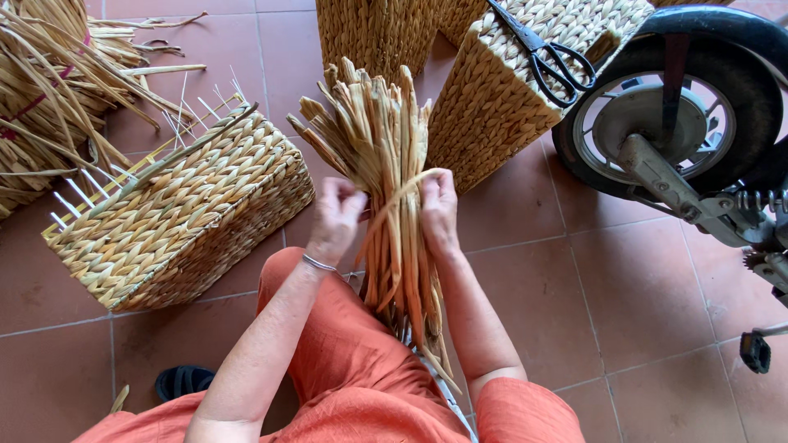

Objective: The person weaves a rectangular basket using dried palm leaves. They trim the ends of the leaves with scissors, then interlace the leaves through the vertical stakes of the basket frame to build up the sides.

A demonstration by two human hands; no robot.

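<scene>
A thick bundle of dried straw strands (382,143) stands upright over my lap, fanning out at the top. My left hand (336,220) grips its left side, a thin bracelet on the wrist. My right hand (439,209) holds the right side, and one loose strand curves across the bundle between both hands. The strands' lower ends hang down past my orange trousers (353,361).
A half-woven straw basket (176,217) with bare white wire ribs lies on the tiled floor at left. Loose straw (49,90) is piled far left. Finished woven baskets (492,90) stand ahead, black scissors (550,53) on one. A motorbike wheel (665,98) is at right, a black sandal (182,381) below.
</scene>
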